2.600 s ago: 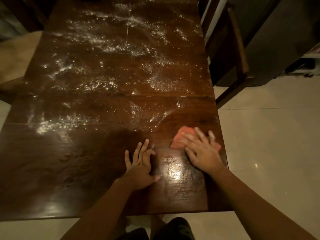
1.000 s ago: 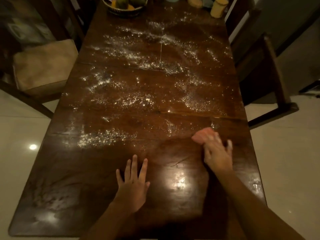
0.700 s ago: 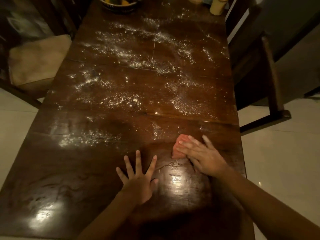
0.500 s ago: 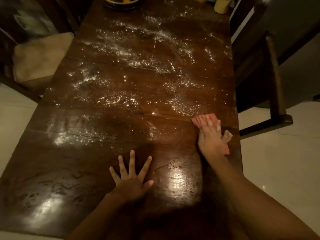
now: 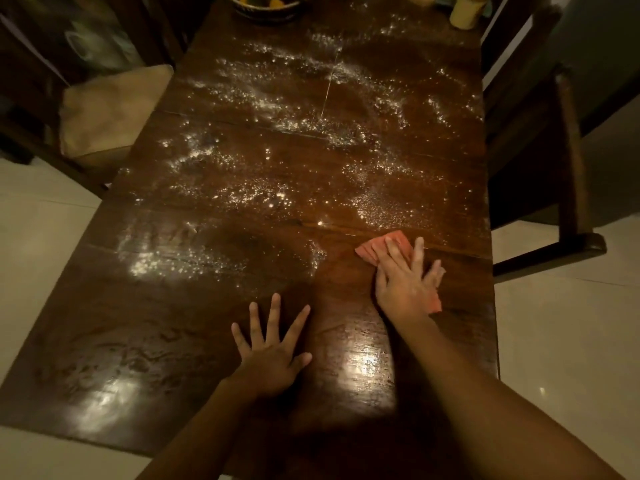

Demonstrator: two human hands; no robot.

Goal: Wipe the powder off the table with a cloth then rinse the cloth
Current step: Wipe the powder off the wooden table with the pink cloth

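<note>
Head view: right hand (image 5: 405,285), fingers flat on cloth (image 5: 377,249), has swept forward to the powder (image 5: 277,199) edge. Left hand (image 5: 272,351) splayed on worktop (image 5: 104,375). Most powder remains.

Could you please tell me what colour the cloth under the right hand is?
The cloth is salmon pink, seen in the head view.

Left hand (image 5: 270,355) flat, palm down, splayed; right hand (image 5: 405,282) flat, arm outstretched
</note>
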